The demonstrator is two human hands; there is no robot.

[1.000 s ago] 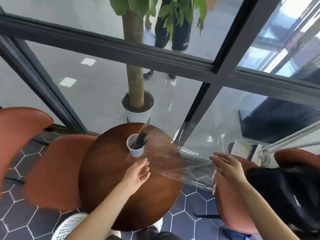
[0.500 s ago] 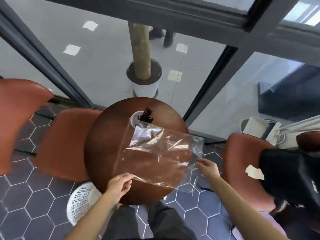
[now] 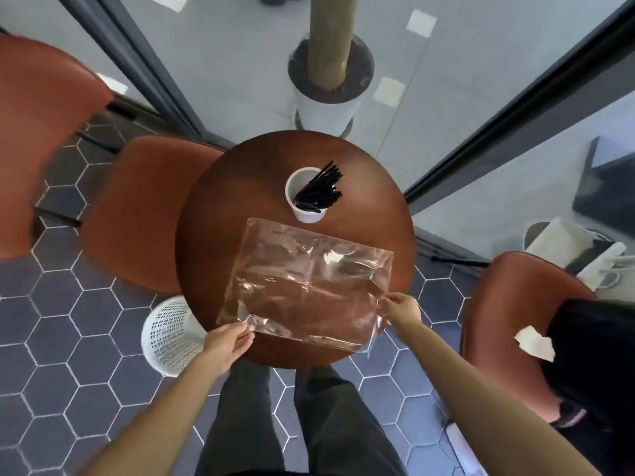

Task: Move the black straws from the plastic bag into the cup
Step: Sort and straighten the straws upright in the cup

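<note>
A white cup (image 3: pixel 305 214) stands at the far side of the round brown table (image 3: pixel 213 214), with a bundle of black straws (image 3: pixel 321 190) leaning inside it toward the right. A clear plastic bag (image 3: pixel 305 280) lies spread flat on the table just in front of the cup; I see no straws in it. My left hand (image 3: pixel 226 341) pinches the bag's near left corner. My right hand (image 3: pixel 402 309) pinches its near right edge.
Orange chairs stand at the left (image 3: pixel 144 214), far left (image 3: pixel 41 132) and right (image 3: pixel 522 324), the right one with a black bag (image 3: pixel 598 359) on it. A white mesh bin (image 3: pixel 168 334) sits under the table's left edge. A potted tree (image 3: pixel 328 94) stands behind glass.
The view has tipped downward. The bag went from hanging in the air beside the cup to lying flat on the table, with both hands now holding its near edge.
</note>
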